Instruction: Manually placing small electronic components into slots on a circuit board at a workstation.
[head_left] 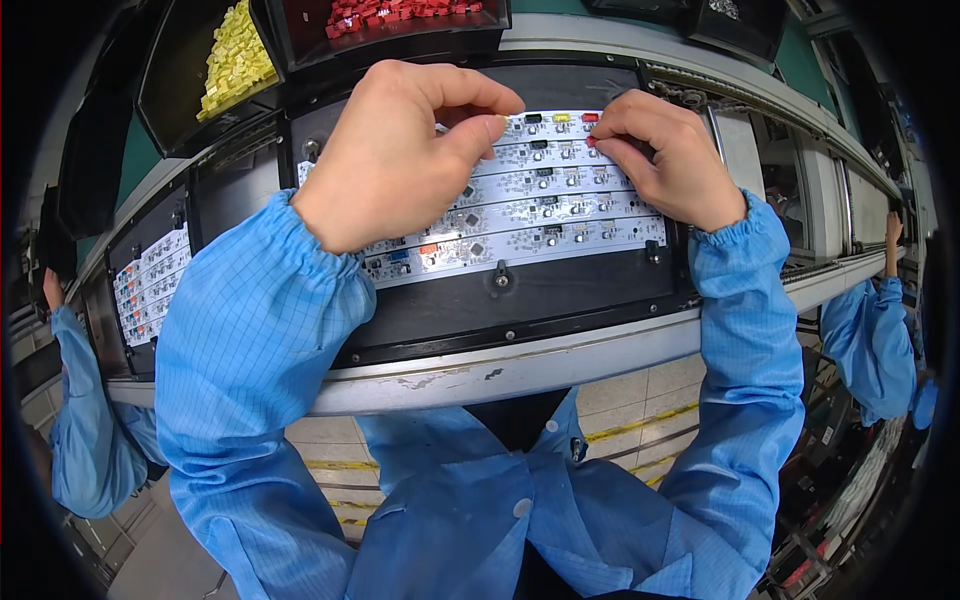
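Note:
A white panel of several circuit board strips (525, 215) lies in a black fixture (450, 312). Along its far strip sit a black connector (533, 118), a yellow connector (561, 118) and a red connector (590, 117). My right hand (672, 160) pinches a small red connector (592, 142) over the second strip, just below the seated red one. My left hand (395, 150) hovers above the left part of the panel, thumb and index finger closed near the far strip; what they hold is hidden. An orange connector (430, 249) and a blue connector (400, 256) sit on the nearest strip.
Beyond the fixture stand black bins of yellow connectors (238, 60) and red connectors (400, 12). A metal rail (520, 368) runs along the near edge. Another populated panel (152, 285) lies at left. Co-workers' blue sleeves (85, 420) (868, 345) show at both sides.

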